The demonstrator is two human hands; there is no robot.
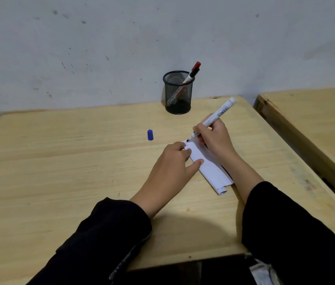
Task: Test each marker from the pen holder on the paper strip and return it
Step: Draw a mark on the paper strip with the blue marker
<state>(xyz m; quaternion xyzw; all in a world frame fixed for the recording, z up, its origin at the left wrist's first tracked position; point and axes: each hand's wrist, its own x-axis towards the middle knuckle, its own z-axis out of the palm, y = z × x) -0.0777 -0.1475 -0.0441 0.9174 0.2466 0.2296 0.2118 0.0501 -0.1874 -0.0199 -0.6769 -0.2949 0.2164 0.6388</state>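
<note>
From the head camera, the right hand (214, 136) pinches a white marker (216, 118) like a pencil, with its dark tip right at the far end of the paper strip (209, 165). The left hand (174, 161) lies flat with its fingers pressing down on the paper, so the strip stays put on the table (80, 171). To do this step well, I think the marker should make a short, light line next to the small red mark (186, 143) already there, while the left hand holds the paper steady. The blue cap (150, 134) lies alone on the table, well apart from the paper, ready to go back on. The black mesh pen holder (178, 93) stands by the wall with a red-capped marker (191, 76) leaning inside; maybe something else is in there, but it is hard to tell through the mesh.
</note>
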